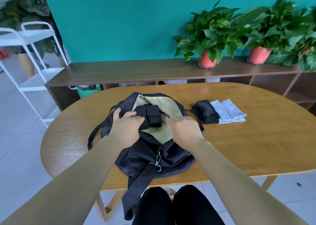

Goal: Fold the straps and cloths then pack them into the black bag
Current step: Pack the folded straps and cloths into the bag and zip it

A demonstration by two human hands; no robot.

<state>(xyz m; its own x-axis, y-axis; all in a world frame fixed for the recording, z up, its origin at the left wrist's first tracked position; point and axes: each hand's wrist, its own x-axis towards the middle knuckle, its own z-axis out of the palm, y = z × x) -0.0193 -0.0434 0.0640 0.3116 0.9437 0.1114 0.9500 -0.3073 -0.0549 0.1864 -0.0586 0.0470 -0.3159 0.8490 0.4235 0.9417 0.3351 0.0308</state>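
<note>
The black bag lies open on the wooden table, its beige lining showing. A folded black strap bundle sits inside the opening. My left hand is at the opening's left rim, thumb outside on the bag and fingers lying flat on the bundle. My right hand grips the right rim of the opening with curled fingers. To the right of the bag lie a folded black cloth and two folded light grey cloths. The bag's shoulder strap hangs over the table's front edge.
A long brown shelf unit stands behind the table with potted plants on its right half. A white metal rack stands at the left. My knees are under the table's near edge.
</note>
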